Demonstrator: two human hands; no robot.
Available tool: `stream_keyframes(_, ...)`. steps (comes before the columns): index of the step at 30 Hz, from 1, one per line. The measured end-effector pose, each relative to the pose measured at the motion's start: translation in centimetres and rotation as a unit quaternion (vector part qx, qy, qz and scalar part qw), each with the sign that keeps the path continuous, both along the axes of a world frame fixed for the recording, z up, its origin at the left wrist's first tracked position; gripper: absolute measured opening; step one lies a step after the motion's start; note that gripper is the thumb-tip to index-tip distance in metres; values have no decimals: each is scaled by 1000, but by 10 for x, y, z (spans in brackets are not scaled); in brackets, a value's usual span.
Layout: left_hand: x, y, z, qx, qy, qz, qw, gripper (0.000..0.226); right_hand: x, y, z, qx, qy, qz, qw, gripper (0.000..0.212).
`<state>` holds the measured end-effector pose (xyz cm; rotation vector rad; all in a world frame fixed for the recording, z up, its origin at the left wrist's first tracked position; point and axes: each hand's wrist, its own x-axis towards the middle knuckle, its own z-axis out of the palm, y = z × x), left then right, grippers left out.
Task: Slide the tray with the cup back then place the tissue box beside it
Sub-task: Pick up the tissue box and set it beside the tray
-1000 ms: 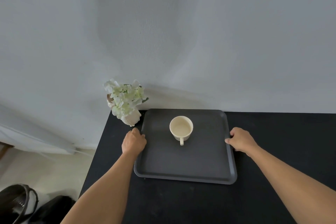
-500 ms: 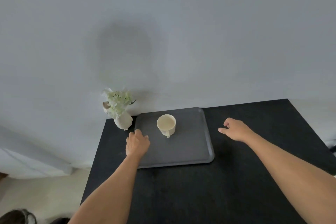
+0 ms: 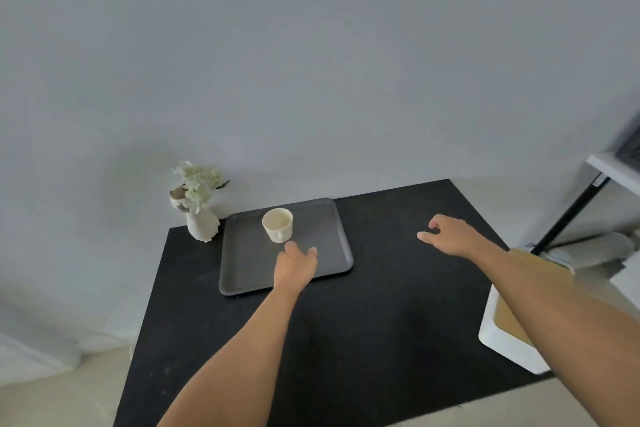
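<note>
A dark grey tray [image 3: 242, 263] lies at the back left of the black table [image 3: 363, 322], against the wall. A cream cup [image 3: 277, 224] stands on its far half. My left hand [image 3: 294, 267] hovers over the tray's near right part, just in front of the cup, fingers apart and holding nothing. My right hand [image 3: 450, 234] is over the bare table to the right of the tray, open and empty. A white tissue box with a tan top [image 3: 509, 333] sits at the table's right edge, partly hidden under my right forearm.
A small white vase with pale flowers [image 3: 199, 204] stands at the table's back left corner, touching the tray's far left corner. A white shelf on a black leg [image 3: 571, 215] stands to the right of the table. The wall runs behind.
Both hands have let go of the tray's sides. The left hand moved over the tray, the right hand drifted right. The view swung right, bringing the tissue box into sight.
</note>
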<state>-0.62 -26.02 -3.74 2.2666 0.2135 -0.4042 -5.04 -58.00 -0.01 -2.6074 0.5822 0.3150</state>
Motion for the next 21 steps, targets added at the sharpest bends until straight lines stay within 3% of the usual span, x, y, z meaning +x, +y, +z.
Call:
stream_keyframes(10,-73,-92,-6,-57,45,-42,996,61,-63,-68,17,-25,-12,-35,999,53)
stream_keyframes(21,-153,-234,-36,-64,172,-64,981,74,-106,-182,-9,-2,16,-58,998,57)
